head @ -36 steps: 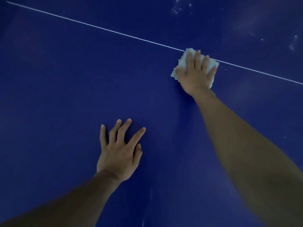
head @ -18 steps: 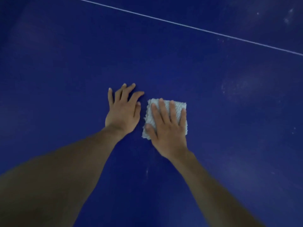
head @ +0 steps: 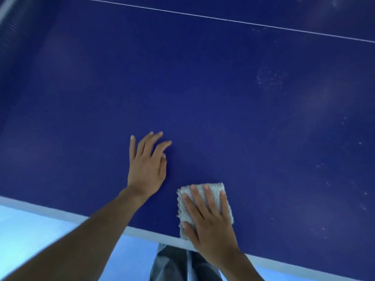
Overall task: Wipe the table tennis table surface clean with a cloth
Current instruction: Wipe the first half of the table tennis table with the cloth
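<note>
A dark blue table tennis table (head: 203, 94) fills most of the view. My right hand (head: 209, 226) lies flat, fingers straight, pressing a folded pale grey cloth (head: 215, 193) onto the surface right at the near white edge band (head: 142, 233). To the left of it, my left hand (head: 147, 169) rests on the bare blue surface with its fingers spread. A thin white line (head: 223, 19) crosses the table far ahead.
Pale dusty specks and smudges (head: 269, 78) mark the surface to the right. Below the table edge lie a light blue floor (head: 30, 230) and my grey trouser leg (head: 172, 264). A dark net edge (head: 8, 23) shows at the top left.
My right hand has dragged the cloth from the white line back toward me, down to the near table edge. My left hand stays flat on the table.
</note>
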